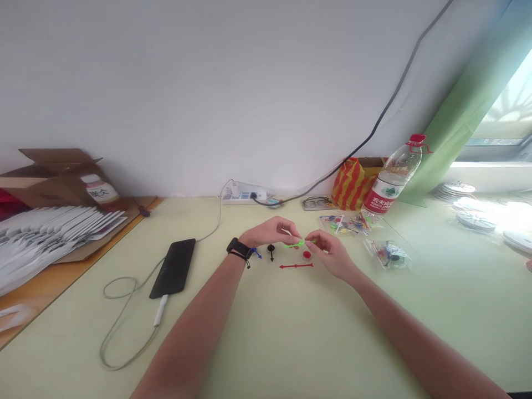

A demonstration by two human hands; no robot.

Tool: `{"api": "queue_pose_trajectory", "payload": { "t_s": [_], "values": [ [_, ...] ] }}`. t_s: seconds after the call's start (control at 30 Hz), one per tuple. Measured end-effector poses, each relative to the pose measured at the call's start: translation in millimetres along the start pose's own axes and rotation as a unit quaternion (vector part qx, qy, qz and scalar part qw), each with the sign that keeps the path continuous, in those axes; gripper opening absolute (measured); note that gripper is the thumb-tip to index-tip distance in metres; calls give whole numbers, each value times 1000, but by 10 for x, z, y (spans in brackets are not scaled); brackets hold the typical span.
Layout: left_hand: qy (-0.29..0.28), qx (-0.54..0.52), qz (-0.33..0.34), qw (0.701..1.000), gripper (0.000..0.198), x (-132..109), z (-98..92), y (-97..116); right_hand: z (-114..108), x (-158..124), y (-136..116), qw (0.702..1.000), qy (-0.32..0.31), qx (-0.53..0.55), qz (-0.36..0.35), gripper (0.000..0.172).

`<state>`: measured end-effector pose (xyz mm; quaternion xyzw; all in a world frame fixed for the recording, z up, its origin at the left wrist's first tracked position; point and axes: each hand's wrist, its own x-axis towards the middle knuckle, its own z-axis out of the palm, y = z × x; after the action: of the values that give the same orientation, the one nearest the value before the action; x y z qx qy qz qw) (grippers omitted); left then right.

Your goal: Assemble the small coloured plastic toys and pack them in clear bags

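Between my two hands is a thin bright green plastic arrow (294,244). My left hand (275,231), with a black watch on its wrist, pinches one side of it. The fingers of my right hand (326,248) are closed on its other end, near the arrow's middle. Just below lies a red arrow (296,266), flat on the table, with a small red round piece (306,255) above it. A black arrow with a round piece (271,252) lies beneath my left hand, and a blue arrow (256,253) is partly hidden by the watch.
A phone (173,269) on a looping cable lies left. Behind are a power strip (243,194), glasses (316,203), a striped bag (351,185) and a large water bottle (393,180). Bags of small parts (344,224) (389,255) lie right. White stacks (54,233) and a cardboard box (54,180) stand left.
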<state>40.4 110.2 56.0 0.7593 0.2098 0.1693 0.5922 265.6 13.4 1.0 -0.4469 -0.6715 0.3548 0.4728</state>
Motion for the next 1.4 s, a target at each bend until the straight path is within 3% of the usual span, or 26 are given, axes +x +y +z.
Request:
{"api": "queue_pose_trajectory", "payload": {
  "t_s": [0.1,0.23,0.3,0.5,0.57,0.63,0.73,0.77,0.83,0.93,1.03,1.2,1.4],
  "values": [
    [-11,-38,4,999,33,-14,-16,-47,12,0,31,1000,11,-12,-8,31],
    [28,-83,5,996,45,-9,-47,-146,-2,3,60,986,106,-115,-60,36],
    [40,-91,5,995,44,-13,-66,-173,-21,2,53,980,111,-143,-82,35],
    [48,-95,-3,994,43,-31,-73,-170,55,-46,-18,990,94,-80,-64,55],
    [54,-96,-7,994,44,-26,-65,-172,94,-65,-52,991,112,-56,-48,49],
    [55,-94,-8,994,44,-19,-64,-178,97,-78,-98,997,59,-40,-35,37],
    [54,-91,-9,994,45,-16,-80,-190,45,-87,-174,995,-99,-27,-12,62],
    [57,-91,-9,994,44,-18,-90,-195,25,-87,-192,992,-124,-25,-12,65],
    [69,-93,-10,993,42,-26,-115,-204,-2,-83,-204,993,-105,-41,-33,60],
    [87,-101,-10,991,41,-52,-162,-210,8,-81,-155,984,-67,-144,-85,34],
    [106,-112,-10,988,43,-98,-228,-203,55,-93,-69,956,-89,-248,-131,12],
    [173,-160,19,972,43,-233,-414,-196,109,-113,-2,931,-146,-295,-156,19],
    [237,-200,52,949,43,-418,-662,-206,92,-91,-21,935,-158,-283,-142,21]
  ]
}}
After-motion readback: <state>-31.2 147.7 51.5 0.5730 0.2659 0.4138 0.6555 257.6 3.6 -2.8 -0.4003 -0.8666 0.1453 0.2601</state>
